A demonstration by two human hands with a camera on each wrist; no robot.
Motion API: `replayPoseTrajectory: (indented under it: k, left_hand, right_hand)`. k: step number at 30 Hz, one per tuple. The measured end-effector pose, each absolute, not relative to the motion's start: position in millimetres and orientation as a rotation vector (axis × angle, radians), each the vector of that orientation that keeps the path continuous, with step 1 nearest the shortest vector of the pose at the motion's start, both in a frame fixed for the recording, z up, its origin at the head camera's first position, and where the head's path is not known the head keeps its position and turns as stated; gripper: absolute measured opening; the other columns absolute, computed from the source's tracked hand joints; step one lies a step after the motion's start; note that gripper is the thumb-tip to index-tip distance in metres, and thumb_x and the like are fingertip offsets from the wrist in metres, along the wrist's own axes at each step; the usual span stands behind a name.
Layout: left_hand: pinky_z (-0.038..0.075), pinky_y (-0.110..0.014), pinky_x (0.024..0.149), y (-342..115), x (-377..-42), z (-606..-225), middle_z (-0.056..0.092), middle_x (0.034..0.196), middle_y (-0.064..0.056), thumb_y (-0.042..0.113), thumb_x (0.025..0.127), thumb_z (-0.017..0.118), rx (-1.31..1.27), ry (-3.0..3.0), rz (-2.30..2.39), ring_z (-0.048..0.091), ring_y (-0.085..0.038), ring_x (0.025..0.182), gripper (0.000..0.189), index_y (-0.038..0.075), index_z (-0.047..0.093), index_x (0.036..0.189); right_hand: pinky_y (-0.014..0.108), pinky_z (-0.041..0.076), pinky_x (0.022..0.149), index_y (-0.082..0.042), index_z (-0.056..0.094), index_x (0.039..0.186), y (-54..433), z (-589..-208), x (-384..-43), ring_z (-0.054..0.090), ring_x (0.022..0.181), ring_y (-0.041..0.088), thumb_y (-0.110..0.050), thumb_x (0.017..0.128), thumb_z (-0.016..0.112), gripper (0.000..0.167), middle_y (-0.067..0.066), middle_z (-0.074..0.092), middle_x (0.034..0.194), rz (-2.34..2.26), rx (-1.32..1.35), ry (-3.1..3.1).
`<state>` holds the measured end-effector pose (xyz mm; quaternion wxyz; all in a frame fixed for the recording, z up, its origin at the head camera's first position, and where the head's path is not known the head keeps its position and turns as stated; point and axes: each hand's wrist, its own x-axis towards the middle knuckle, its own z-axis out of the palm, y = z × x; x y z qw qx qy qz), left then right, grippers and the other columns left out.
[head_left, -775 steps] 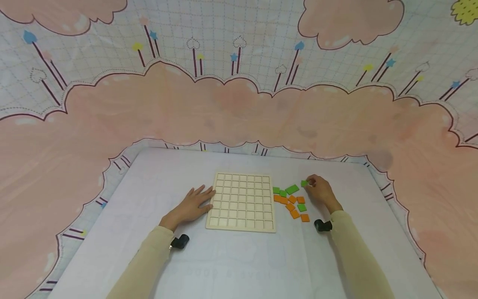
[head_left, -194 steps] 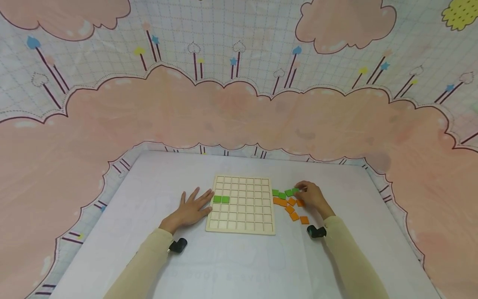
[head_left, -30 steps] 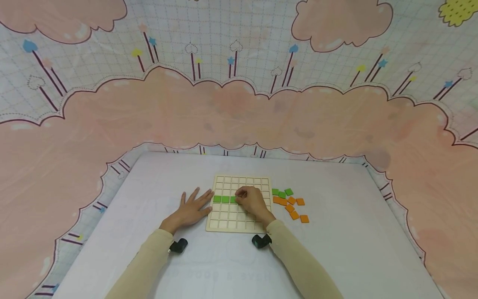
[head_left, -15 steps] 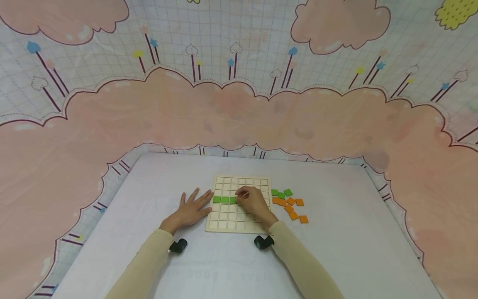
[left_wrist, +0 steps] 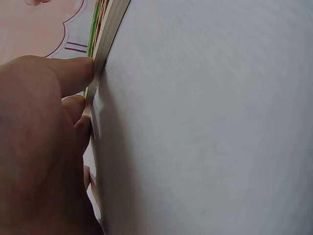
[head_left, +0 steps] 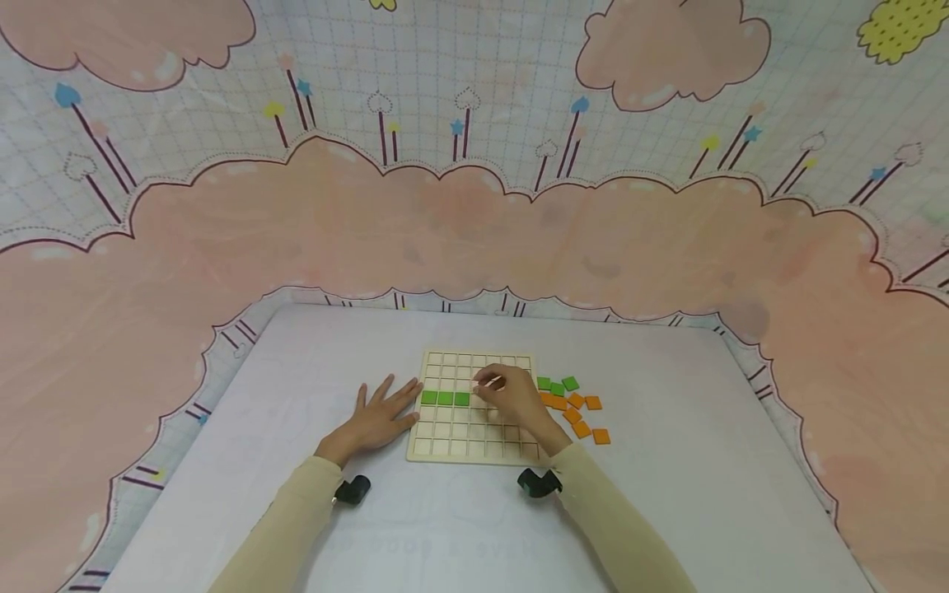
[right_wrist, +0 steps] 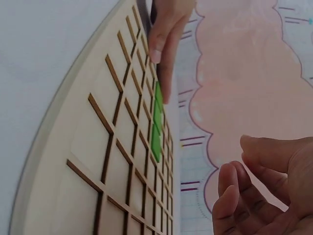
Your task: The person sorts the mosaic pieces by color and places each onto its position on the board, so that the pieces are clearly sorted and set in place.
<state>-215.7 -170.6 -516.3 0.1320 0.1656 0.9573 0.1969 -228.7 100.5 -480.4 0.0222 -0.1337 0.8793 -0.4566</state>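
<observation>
Surface (head_left: 652,519): board (head_left: 452,430) bearing three green tiles (head_left: 445,399), row running left-to-right. Left hand (head_left: 376,418): spread, touching board's left edge. Right hand (head_left: 515,401) (nearer the loose tiles (head_left: 575,401), rightward): empty, thumb and fingers apart.

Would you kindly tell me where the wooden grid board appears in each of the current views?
Head: the wooden grid board lies at centre, below the picture's middle.
Left wrist: seen nearly edge-on at the top, left of centre.
Right wrist: slanting steeply across much of the left half.
Shared landmark: the left hand, at the board's edge.
</observation>
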Motion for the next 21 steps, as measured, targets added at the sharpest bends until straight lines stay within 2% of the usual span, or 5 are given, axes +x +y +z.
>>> replayPoseTrajectory:
  k: [12,21]
  left_hand:
    - [-0.011,-0.069,0.113,-170,-214,-519,0.021,0.165,-0.003,0.041,0.103,0.044,0.478,2.781,0.572,0.000,-0.040,0.152,0.061,0.018,0.026,0.157]
    - [-0.012,-0.069,0.113,-172,-215,-520,0.020,0.165,-0.003,0.041,0.103,0.044,0.479,2.783,0.578,-0.001,-0.040,0.152,0.061,0.018,0.026,0.157]
  right_hand:
    - [0.027,0.054,0.069,-0.009,0.072,0.102,125,-475,-222,0.066,0.084,0.020,-0.013,0.088,0.073,0.014,0.005,0.072,0.098,-1.494,-0.425,2.793]
    - [0.028,0.053,0.069,-0.008,0.071,0.108,150,-467,-222,0.065,0.090,0.021,-0.017,0.089,0.073,0.021,0.004,0.071,0.100,-1.402,-0.318,2.842]
